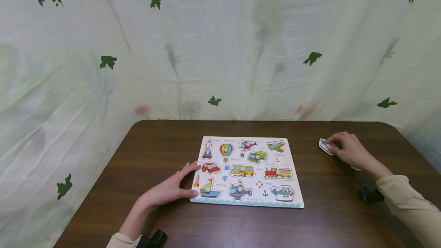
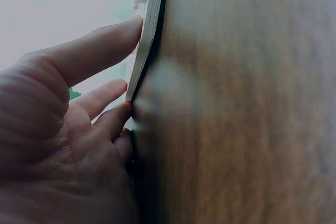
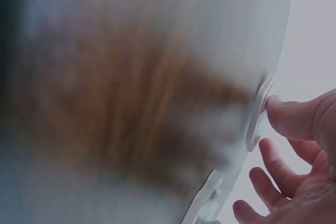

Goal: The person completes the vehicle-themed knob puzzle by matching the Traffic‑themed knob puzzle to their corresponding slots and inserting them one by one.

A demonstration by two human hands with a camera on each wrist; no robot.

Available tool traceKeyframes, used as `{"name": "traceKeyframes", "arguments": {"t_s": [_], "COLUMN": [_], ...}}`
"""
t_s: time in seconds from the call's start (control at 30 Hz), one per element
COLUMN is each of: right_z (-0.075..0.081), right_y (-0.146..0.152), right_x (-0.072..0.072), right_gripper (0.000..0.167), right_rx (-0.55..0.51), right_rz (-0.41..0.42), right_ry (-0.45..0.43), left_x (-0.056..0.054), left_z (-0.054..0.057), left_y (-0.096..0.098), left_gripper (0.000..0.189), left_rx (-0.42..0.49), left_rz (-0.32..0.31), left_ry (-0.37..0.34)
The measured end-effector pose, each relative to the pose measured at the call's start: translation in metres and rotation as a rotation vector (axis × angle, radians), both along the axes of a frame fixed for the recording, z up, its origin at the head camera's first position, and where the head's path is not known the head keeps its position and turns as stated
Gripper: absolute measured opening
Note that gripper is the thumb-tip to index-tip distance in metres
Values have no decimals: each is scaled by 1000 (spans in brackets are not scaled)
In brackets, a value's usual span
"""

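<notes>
A white vehicle puzzle board lies on the table, with pictures such as a bus, a train and a sailboat. Small round knobs stand on several of them. Along the board's left edge rests my left hand, thumb and fingers spread; the left wrist view shows the thumb on the edge. Far to the right, my right hand pinches a small white-edged puzzle piece between thumb and index finger. The right wrist view has the thumb against this piece; its picture is mostly hidden.
Another puzzle piece lies partly hidden under my right wrist, also in the right wrist view as a pale piece. The brown wooden table ends at a leaf-patterned curtain behind it.
</notes>
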State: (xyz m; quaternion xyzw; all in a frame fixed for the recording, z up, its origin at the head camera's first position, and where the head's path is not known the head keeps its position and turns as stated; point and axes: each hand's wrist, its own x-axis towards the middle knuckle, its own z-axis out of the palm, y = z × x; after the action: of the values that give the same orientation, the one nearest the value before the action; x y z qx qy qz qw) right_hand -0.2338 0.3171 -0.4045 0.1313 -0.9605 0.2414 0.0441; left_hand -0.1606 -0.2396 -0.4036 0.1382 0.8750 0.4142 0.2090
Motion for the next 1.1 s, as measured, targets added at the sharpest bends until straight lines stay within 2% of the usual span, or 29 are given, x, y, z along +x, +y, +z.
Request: {"name": "traceKeyframes", "arguments": {"t_s": [0.27, 0.67, 0.9, 1.1], "right_z": [9, 18, 23, 23], "right_y": [-14, -37, -52, -62], "right_x": [10, 29, 42, 53], "right_gripper": [13, 14, 19, 24], "right_rx": [0, -13, -44, -88], "right_rz": [30, 80, 162, 208], "right_ry": [-13, 38, 120, 133], "left_x": [1, 1, 1, 2], "left_z": [0, 1, 1, 1], "left_y": [-1, 0, 0, 0], "left_gripper": [77, 77, 77, 77], "left_rx": [10, 2, 5, 6], "left_rz": [-8, -6, -2, -4], "left_ry": [3, 7, -1, 1]}}
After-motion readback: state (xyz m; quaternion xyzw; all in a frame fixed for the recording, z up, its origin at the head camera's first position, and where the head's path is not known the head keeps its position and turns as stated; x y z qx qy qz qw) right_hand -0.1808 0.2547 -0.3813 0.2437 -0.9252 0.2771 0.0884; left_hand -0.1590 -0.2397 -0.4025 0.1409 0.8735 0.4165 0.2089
